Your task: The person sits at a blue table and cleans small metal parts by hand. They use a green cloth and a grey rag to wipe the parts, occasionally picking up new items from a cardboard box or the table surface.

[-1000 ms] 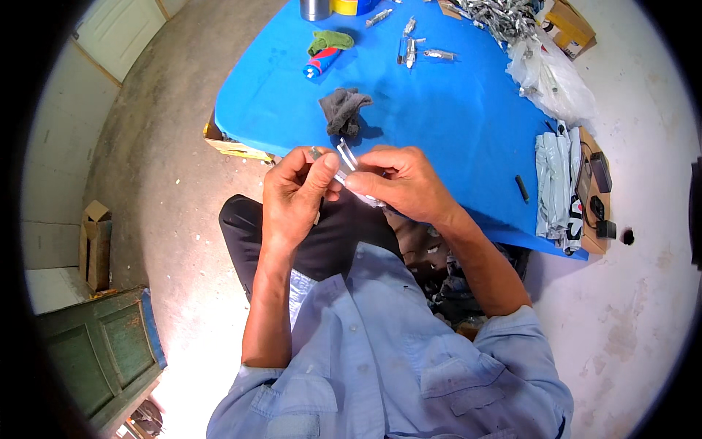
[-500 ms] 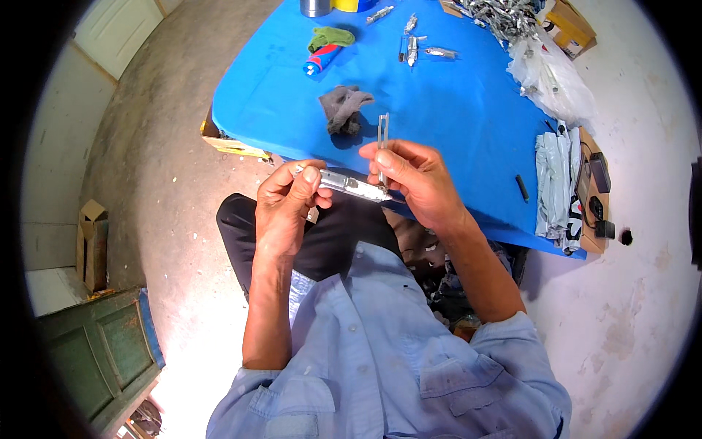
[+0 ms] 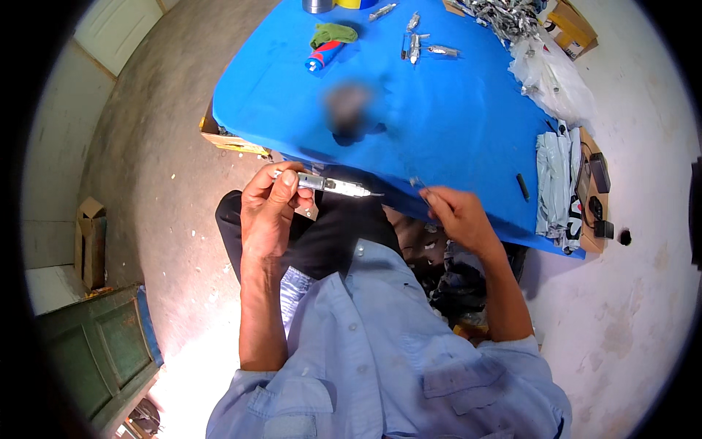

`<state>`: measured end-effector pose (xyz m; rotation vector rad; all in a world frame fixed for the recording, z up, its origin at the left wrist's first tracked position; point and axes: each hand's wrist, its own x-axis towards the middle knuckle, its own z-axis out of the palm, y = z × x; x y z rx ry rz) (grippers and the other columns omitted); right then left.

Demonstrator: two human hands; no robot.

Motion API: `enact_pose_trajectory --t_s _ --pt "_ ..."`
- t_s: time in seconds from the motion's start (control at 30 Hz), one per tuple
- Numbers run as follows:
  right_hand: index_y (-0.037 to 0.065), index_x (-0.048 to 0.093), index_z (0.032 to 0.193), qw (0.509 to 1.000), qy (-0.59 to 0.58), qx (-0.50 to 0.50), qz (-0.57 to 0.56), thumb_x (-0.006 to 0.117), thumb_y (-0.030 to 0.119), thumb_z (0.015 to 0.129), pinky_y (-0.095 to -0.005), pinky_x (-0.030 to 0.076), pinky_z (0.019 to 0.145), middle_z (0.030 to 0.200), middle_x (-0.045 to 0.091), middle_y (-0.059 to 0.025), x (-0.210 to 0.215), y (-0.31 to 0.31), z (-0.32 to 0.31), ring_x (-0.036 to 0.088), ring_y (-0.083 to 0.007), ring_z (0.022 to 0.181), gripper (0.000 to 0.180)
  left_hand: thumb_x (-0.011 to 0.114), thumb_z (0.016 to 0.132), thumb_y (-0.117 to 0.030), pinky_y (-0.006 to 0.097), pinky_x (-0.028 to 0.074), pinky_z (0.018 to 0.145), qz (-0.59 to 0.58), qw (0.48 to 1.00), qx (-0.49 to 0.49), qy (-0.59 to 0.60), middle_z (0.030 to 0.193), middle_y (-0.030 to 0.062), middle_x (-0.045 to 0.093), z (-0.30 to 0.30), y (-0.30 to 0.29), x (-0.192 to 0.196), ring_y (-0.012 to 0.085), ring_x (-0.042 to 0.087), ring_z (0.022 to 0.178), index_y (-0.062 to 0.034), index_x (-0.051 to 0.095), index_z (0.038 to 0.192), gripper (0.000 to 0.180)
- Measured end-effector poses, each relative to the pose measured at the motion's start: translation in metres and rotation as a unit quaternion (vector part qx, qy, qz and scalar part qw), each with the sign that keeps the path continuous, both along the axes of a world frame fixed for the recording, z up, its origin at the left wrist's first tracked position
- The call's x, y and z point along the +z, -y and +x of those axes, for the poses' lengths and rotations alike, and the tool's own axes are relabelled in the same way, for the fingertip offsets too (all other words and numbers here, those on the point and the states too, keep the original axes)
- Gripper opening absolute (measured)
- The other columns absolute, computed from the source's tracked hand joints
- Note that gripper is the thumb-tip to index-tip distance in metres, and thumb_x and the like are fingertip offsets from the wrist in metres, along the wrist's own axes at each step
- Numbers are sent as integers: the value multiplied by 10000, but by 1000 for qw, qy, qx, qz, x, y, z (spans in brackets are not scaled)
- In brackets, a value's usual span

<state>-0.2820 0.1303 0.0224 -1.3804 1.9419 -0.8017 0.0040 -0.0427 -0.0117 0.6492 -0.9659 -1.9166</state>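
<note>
My left hand (image 3: 274, 192) is closed around a slim silver pen-shaped tool (image 3: 340, 186), held nearly level above my lap. Its thin tip points right, toward my other hand. A short distance away, my right hand (image 3: 455, 218) pinches a small piece with a pale end (image 3: 415, 181) near the front edge of the table. That piece is smeared by motion and mostly hidden by my fingers. On the blue tabletop (image 3: 439, 110) beyond my hands sits a dark grey cloth (image 3: 348, 110), blurred in this view.
Several silver tools (image 3: 414, 48) lie farther back, with a green cloth (image 3: 333, 34) and a blue and red tube (image 3: 323, 56) to their left. A metal heap (image 3: 504, 16), a plastic bag (image 3: 548, 77) and grey packets (image 3: 552, 183) line the right side.
My right hand has come away from the silver tool, moving right and lower. The upright U-shaped clear or metallic piece no longer shows above its fingers. My left hand has shifted slightly left.
</note>
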Motion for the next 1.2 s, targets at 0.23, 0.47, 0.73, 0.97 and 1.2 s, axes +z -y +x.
enact_pose_trajectory --t_s 0.23,0.47,0.73,0.97,1.2 --pt "61 736 1021 940 -326 -49 90 627 212 1010 -512 547 717 908 729 -183 -18 -60 -15 699 -414 831 186 681 1052 -215 299 576 758 11 998 -59 -20 941 94 710 -4 -1 -1 175 678 818 24 698 1196 279" --pt "19 744 1135 992 5 -113 -50 680 170 984 -397 577 767 977 751 -175 8 -22 8 738 -338 848 223 687 1046 -211 321 615 809 11 996 -88 13 1017 109 739 -10 -4 7 185 714 849 21 718 1194 276" --pt "17 722 1146 980 5 30 -198 798 185 896 -381 580 802 1052 740 -138 35 33 57 731 -290 888 311 676 1063 -227 277 613 800 -8 990 -100 94 1011 99 755 -25 -22 24 144 724 867 46 719 1243 331" --pt "36 718 1095 974 -8 31 -225 807 124 861 -383 578 752 1046 743 -121 14 45 71 727 -302 864 266 620 1098 -229 277 612 777 -57 988 -80 123 967 88 727 -36 -30 32 139 708 864 63 704 1219 327" --pt "3 711 1066 961 19 25 -276 784 27 859 -365 575 695 1012 727 -141 6 47 71 716 -267 801 220 591 1112 -218 265 610 747 -110 981 -48 153 959 71 719 -44 -33 34 114 702 812 49 698 1146 290"
